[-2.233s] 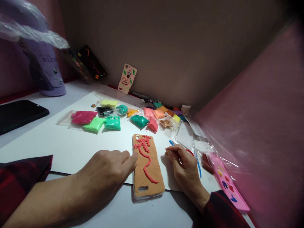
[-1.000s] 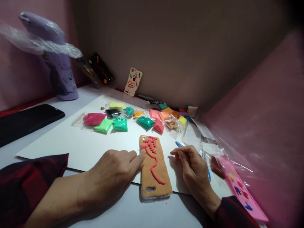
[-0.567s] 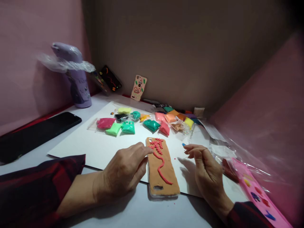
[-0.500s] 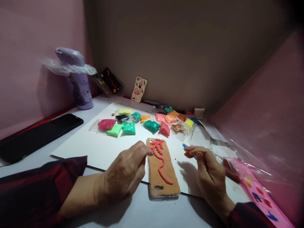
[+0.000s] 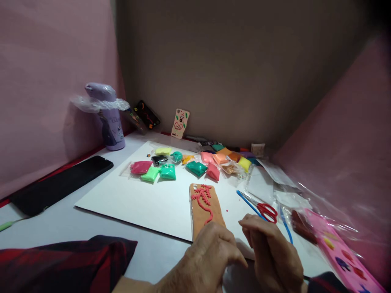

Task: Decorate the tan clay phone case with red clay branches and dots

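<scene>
A phone case (image 5: 216, 209) covered in tan clay lies at the front edge of a white board (image 5: 122, 203). On it is a raised red clay design (image 5: 204, 197), a wavy stem with beaded branches. My left hand (image 5: 210, 254) is over the case's lower end, hiding it, with the fingers curled in. Close to its right, my right hand (image 5: 271, 250) has its fingers bent and pressed together. Whatever either hand may hold is hidden. Beyond the right hand lie red-handled scissors (image 5: 267, 212) and a thin blue tool (image 5: 249, 203).
Several bags of coloured clay (image 5: 197, 168) are spread across the back of the board. A black phone (image 5: 64, 183) and a purple bottle (image 5: 114, 126) stand at left. Decorated cases (image 5: 180, 123) lean at the back wall. A pink case (image 5: 345, 252) and plastic wrap are at right.
My left hand has moved from the beaded branches down over the case's lower end, close to my right hand. The right hand has lowered, uncovering the scissors. The view has shifted slightly.
</scene>
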Demonstrator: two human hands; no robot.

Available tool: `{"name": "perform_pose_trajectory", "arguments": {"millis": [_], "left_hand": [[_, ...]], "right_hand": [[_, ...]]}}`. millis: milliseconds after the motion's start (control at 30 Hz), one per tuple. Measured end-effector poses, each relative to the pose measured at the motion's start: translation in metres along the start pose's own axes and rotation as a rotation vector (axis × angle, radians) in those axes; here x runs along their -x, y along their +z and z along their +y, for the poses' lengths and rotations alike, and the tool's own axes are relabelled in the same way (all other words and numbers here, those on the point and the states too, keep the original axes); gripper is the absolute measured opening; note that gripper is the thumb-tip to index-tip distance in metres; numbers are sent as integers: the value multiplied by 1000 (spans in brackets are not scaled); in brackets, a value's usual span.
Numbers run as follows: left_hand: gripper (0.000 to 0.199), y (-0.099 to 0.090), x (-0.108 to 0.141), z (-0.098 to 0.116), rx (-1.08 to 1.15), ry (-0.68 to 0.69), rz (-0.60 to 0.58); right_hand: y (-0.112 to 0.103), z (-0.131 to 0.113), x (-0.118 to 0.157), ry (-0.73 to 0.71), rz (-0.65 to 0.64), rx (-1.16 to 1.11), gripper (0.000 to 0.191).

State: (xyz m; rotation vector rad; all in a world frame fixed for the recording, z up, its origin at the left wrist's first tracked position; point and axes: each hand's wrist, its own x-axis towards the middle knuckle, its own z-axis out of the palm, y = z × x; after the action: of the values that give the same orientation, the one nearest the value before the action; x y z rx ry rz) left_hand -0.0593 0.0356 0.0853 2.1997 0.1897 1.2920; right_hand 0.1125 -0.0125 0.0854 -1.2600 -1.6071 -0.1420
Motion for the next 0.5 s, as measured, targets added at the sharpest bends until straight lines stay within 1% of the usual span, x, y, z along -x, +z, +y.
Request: {"name": "perform_pose_trajectory", "arguments": {"millis": [67,133,233,333,433,500], "left_hand": [[11,3,2,-6,52,-43,-3],[12,1,4,-9,150,-90,-12],[15,-7,2,-6,249,-138,-48],[19,-13,-4,0,248,-153,-42],[19,-10,-5,-1,242,-59,36],[18,-6,-4,-4,248,-32,83]], "right_hand": [[-3,1,6,-36,31,69,18],[-4,-2,11,-50,71,98,17],[-3,-10,11,-21,122,48,17],[-1,-15,2,-100,53,-41,17],[0,-15,-7,-228,-42,-50,15],[0,-16,-10,-307,-58,-22,16]]}}
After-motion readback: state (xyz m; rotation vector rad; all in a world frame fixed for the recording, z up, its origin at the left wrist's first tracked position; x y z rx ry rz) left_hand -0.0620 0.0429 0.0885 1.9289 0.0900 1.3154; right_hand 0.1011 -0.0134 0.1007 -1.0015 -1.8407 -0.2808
